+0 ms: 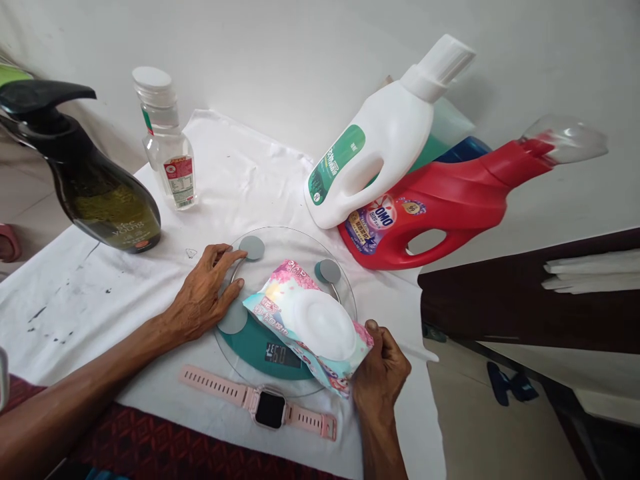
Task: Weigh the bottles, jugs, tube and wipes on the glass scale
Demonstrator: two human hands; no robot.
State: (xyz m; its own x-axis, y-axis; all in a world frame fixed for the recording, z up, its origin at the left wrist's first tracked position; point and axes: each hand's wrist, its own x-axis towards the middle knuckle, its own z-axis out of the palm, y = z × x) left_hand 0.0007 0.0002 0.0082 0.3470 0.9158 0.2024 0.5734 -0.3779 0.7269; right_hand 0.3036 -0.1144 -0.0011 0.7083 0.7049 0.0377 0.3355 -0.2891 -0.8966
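Note:
A round glass scale [260,343] with a teal panel, grey discs and a lit display lies on the white cloth. On top of it is a pack of wet wipes [325,323], pink and aqua with a white oval lid. My right hand [383,367] is closed on the pack's right end, thumb uppermost. At the scale's left rim rests my left hand [203,290], its thumb and forefinger apart, fingertips by the grey discs. Just in front of the scale a pink-strapped smartwatch [270,408] lies flat, its screen dark.
Behind the scale stand a white detergent bottle [375,143] and a red detergent bottle [450,203], with blue and green items partly hidden behind them. Left are a clear bottle [170,150] and a dark pump bottle [105,187]. Blue slippers [510,385] lie on the floor, right.

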